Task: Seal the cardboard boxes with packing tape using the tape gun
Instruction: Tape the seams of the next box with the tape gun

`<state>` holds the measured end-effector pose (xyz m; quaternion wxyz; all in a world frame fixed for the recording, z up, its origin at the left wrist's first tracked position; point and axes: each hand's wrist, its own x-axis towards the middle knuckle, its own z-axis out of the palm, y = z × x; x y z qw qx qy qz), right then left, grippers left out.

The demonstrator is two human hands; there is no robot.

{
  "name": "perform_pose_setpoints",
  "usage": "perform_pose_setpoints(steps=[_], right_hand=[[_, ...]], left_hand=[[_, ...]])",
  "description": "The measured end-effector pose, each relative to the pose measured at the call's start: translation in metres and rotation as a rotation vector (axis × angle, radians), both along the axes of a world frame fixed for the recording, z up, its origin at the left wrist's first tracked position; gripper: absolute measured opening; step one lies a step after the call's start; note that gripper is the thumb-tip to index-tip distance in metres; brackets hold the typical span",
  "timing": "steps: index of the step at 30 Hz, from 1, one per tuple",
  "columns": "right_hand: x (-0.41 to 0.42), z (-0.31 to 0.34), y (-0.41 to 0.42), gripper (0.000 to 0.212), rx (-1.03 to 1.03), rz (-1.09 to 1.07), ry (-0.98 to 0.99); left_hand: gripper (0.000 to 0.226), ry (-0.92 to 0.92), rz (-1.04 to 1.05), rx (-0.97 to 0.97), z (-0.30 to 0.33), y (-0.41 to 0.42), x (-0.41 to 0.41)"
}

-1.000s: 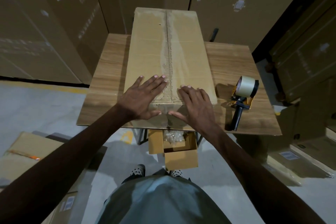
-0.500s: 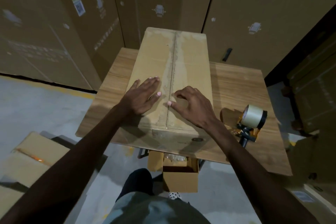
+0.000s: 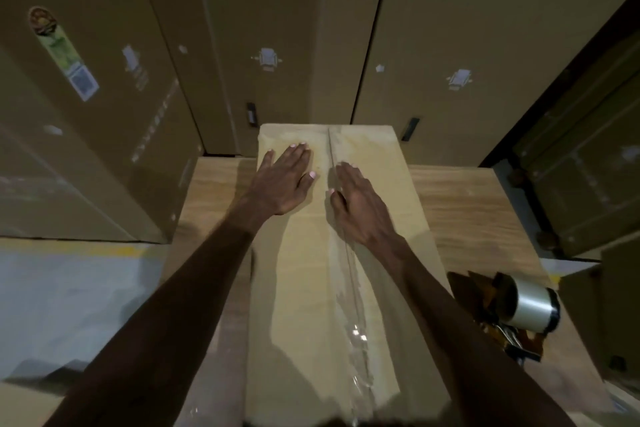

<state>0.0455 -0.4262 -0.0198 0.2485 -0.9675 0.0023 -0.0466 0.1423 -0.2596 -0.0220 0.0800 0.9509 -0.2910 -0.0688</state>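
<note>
Right now we see a long cardboard box lying lengthwise on a wooden table, its far end toward a wall of tall stacked cartons. A strip of clear packing tape runs along the box's centre seam, glinting and wrinkled toward the near end.

Our left hand lies flat on the left top flap near the far end, fingers straight and together, thumb out toward the seam; it holds nothing. Our right hand rests on the top just right of the seam, a little nearer to us than the left, fingers extended along the tape line and thumb touching the seam; it too grips nothing. The two hands sit close together, one on each side of the seam, without touching each other.

We see the tape gun lying on the table just beside the box's right edge, well back from both hands, with its roll of clear tape facing right and an orange-brown frame below it. A grey floor with a yellow line shows at the left.
</note>
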Motion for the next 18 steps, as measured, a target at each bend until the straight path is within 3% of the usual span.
perform_pose_setpoints(steps=[5,10,18], right_hand=[[0.06,0.008,0.0,0.056,-0.066,-0.018,0.038],[0.104,0.01,-0.002,0.057,-0.204,-0.011,0.1],[0.095,0.0,0.005,0.062,-0.306,-0.041,0.154]], left_hand=[[0.061,-0.027,-0.094,0.014,-0.001,-0.016,0.07],[0.058,-0.07,-0.105,0.026,-0.005,-0.023,0.085],[0.058,-0.08,-0.099,0.032,-0.008,-0.025,0.087]])
